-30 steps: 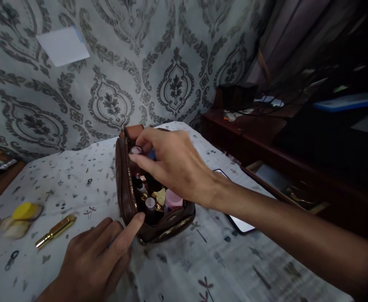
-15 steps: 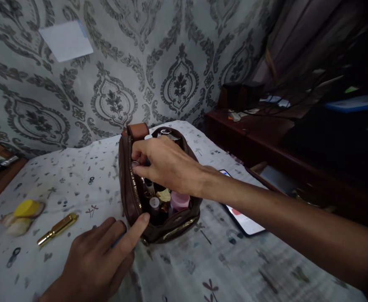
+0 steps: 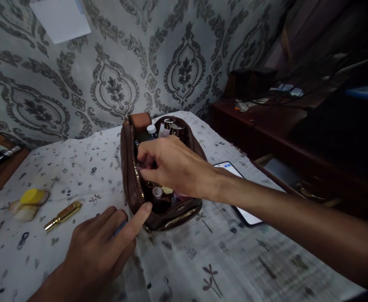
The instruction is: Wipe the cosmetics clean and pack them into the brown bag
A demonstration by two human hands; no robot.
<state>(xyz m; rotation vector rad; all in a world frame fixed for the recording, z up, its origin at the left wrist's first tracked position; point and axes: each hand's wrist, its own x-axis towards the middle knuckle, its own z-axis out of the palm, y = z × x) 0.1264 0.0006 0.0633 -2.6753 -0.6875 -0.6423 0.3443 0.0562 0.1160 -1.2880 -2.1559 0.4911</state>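
A brown bag (image 3: 128,167) with gold zips lies open on the patterned sheet, with several small bottles and cosmetics inside. My right hand (image 3: 171,165) reaches into it, thumb and fingers pinched together near the left zip; what they hold is hidden. At the bag's front left corner, my left hand (image 3: 99,243) stretches its index finger against the rim. Its other fingers are curled round a small blue thing (image 3: 120,228), mostly covered. Near the index fingertip stands a tube with a pale round cap (image 3: 156,193). A white-capped bottle (image 3: 151,130) stands farther back.
Left of the bag lie a gold tube (image 3: 63,216) and a yellow-topped item (image 3: 33,197). A lit phone (image 3: 250,216) rests under my right forearm. A dark red desk (image 3: 247,130) with a partly open drawer stands to the right; patterned wall behind.
The view has shifted, so the bag appears slightly higher and farther right. My right hand has moved a little towards me within the bag, uncovering bottles at the back. My left hand keeps its pose.
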